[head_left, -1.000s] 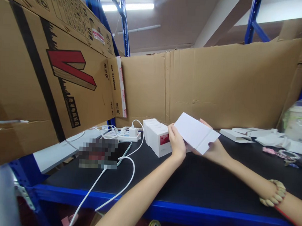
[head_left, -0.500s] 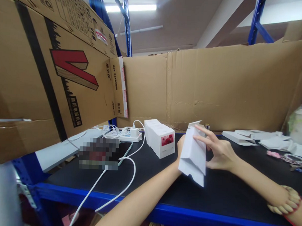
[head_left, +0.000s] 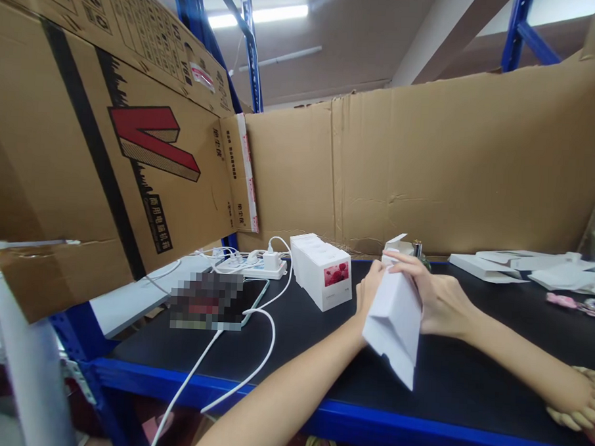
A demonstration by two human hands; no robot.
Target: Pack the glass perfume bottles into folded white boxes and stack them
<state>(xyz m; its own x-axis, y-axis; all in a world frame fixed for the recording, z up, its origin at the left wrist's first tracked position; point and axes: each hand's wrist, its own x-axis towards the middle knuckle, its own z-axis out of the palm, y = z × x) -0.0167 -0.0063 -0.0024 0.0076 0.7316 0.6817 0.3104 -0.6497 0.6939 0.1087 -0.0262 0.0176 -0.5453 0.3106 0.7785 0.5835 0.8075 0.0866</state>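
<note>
The right hand point(head_left: 439, 301) and left hand point(head_left: 367, 290) grip a small white carton point(head_left: 396, 306) between them, tilted above the black table point(head_left: 461, 381), right of centre. Squeezing too hard might crumple it. It looks plain, its near flap point(head_left: 400, 362) hanging loose, far flap point(head_left: 399, 243) raised; farther left stands a row of white boxes point(head_left: 320, 265).

Cardboard panel point(head_left: 457, 171), white power strip point(head_left: 262, 272)

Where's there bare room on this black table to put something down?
Bare table shows between the white boxes, white cable and left forearm, plus between the right forearm and white cartons, and from that forearm to the blue edge. Crowded: back left, around the power strip, and at the open carton between left hand and right hand.
</note>
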